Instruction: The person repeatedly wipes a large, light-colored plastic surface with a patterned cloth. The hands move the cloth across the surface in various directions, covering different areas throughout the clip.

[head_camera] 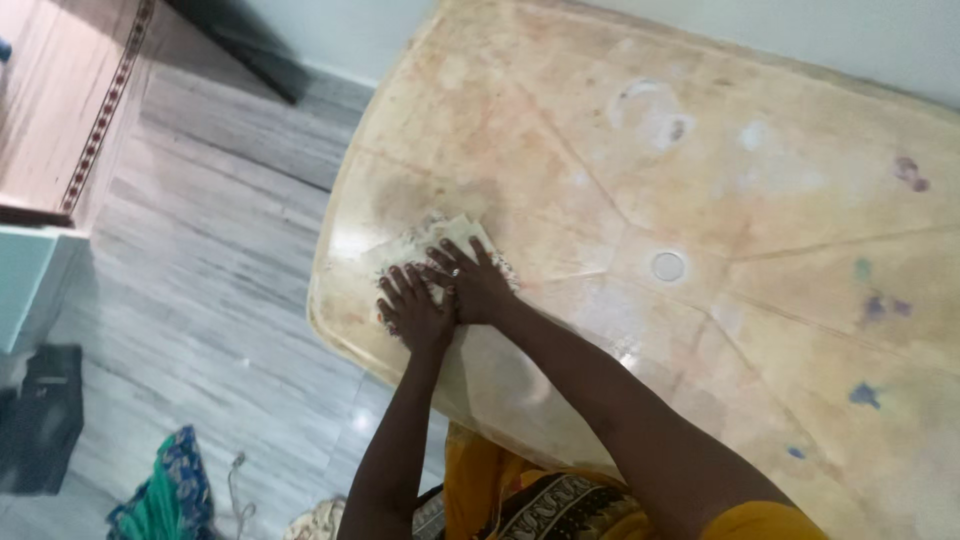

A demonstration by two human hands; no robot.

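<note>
Both hands flat on a small cloth (445, 245) near the table (700, 170) edge. Left hand (412, 310) & right hand (475, 285) side by side, touching, fingers spread, palms down on it. Ring on a right finger. Table top cream, stained, w/ purple & blue spots at right, round plug (668, 266) mid-top. Grey floor (220, 260) at left; green cloth (165, 495) & black box (40, 415) lie there.

Glossy stained plastic table (700, 170), soft cloth (440, 240)
</note>
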